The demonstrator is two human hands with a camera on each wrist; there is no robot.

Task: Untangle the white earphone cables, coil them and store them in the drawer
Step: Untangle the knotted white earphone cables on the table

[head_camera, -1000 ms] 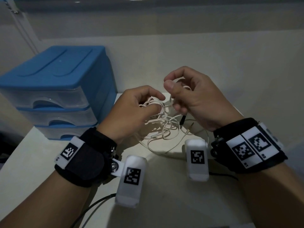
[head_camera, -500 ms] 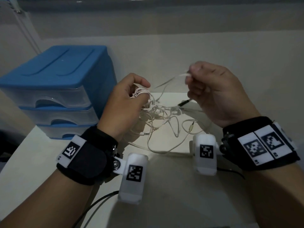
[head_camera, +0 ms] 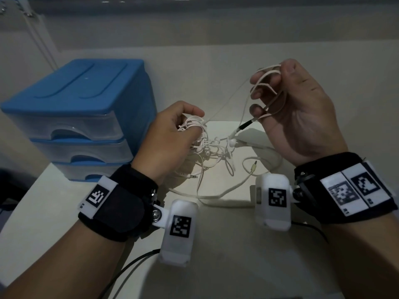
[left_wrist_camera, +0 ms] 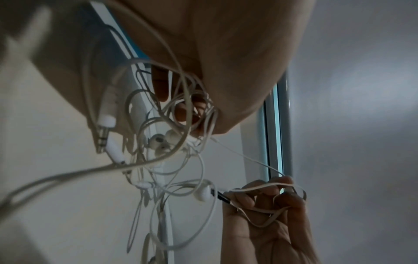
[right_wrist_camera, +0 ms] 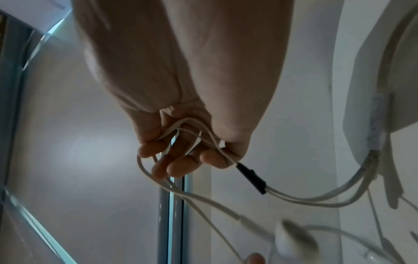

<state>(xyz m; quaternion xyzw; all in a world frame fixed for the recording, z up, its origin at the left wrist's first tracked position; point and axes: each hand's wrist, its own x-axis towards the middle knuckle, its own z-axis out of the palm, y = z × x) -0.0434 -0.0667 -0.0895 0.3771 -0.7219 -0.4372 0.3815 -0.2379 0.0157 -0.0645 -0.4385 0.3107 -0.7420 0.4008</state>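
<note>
A tangle of white earphone cables point(head_camera: 213, 152) hangs between my hands above the white table point(head_camera: 216, 266). My left hand point(head_camera: 172, 134) grips a bunched knot of cable point(left_wrist_camera: 192, 110), with earbuds point(left_wrist_camera: 160, 141) and a jack plug point(left_wrist_camera: 104, 135) dangling below it. My right hand point(head_camera: 287, 100) is raised higher, palm toward me, with loops of cable point(right_wrist_camera: 192, 132) wound across its curled fingers. A black splitter sleeve point(right_wrist_camera: 251, 178) hangs just under those fingers. The blue drawer unit point(head_camera: 82, 117) stands at the left with all its drawers closed.
A jack plug point(head_camera: 254, 167) and slack cable loops lie on the table between my wrists. A wall runs behind the table. Dark leads point(head_camera: 133, 262) from the wrist cameras trail over the near table edge.
My right hand has risen and turned palm toward me, drawing cable out and looping it over its fingers. My left hand keeps hold of the bunch and has shifted slightly left.
</note>
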